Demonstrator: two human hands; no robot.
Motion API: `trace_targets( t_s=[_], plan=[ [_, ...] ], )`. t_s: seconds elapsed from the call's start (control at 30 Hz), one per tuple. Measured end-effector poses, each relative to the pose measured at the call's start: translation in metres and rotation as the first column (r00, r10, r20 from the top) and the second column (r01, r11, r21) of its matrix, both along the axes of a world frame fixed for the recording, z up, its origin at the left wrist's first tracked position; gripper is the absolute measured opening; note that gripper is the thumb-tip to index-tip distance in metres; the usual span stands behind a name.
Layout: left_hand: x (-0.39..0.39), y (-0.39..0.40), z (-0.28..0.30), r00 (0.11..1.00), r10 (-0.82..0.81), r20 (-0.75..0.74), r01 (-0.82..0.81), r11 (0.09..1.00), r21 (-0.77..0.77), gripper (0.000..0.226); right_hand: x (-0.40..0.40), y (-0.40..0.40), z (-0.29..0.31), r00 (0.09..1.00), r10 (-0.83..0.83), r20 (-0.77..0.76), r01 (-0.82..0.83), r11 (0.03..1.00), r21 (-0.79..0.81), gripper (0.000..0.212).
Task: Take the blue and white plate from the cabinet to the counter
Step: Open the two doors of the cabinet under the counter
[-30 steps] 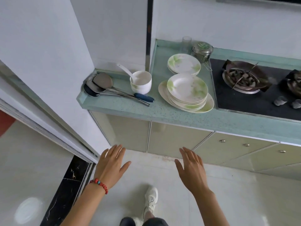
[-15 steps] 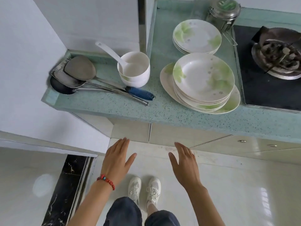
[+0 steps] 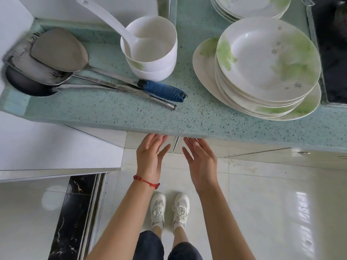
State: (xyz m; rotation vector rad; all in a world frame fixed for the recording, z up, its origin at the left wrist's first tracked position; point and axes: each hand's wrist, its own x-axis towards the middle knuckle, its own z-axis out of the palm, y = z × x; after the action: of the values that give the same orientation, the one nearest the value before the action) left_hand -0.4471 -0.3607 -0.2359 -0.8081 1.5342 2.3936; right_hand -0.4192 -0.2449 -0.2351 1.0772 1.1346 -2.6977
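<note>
Hands, left [image 3: 149, 158] and right [image 3: 201, 162], spread empty before the cabinet doors [image 3: 150, 140] under the counter [image 3: 112, 113].

no readable text, no labels, no brands, no numbers

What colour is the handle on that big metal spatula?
Dark blue handle, seen clearly in the head view.

I see a stack of green-patterned plates [image 3: 266, 61] beside stacked white bowls [image 3: 152, 53] holding a white ladle [image 3: 110, 21]. Left of them lie a steel spatula [image 3: 60, 49] and a blue-handled utensil [image 3: 163, 90].
</note>
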Motion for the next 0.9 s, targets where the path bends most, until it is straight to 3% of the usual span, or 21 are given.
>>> trace_targets(
  t_s=[0.17,0.37,0.5,0.6,0.77,0.9],
  plan=[
    [-0.008,0.000,-0.001,0.999,0.032,0.041,-0.040,0.973,0.227,0.029,-0.012,-0.003,0.001,0.996,-0.082,-0.018,0.077,0.981,-0.179,0.025],
    [-0.005,0.001,0.000,0.984,0.106,0.146,-0.141,0.956,0.259,0.022,-0.003,-0.010,-0.002,0.988,-0.147,0.039,0.151,0.969,-0.194,0.024],
    [0.017,-0.008,0.000,0.969,0.135,0.209,-0.168,0.975,0.146,0.017,0.024,-0.012,-0.002,0.977,-0.180,0.114,0.188,0.980,-0.064,0.023],
    [0.044,-0.021,-0.003,0.975,0.100,0.200,-0.100,0.995,-0.009,0.008,0.047,-0.013,-0.002,0.963,-0.187,0.193,0.174,0.981,0.083,0.019],
    [0.084,-0.048,-0.008,0.977,0.069,0.201,-0.028,0.979,-0.201,0.009,0.084,-0.013,-0.003,0.937,-0.154,0.315,0.035,0.934,0.355,0.020],
    [0.106,-0.064,-0.010,0.976,0.077,0.205,-0.014,0.956,-0.292,0.012,0.108,-0.012,-0.003,0.917,-0.153,0.367,-0.039,0.884,0.465,0.023]
  ],
)
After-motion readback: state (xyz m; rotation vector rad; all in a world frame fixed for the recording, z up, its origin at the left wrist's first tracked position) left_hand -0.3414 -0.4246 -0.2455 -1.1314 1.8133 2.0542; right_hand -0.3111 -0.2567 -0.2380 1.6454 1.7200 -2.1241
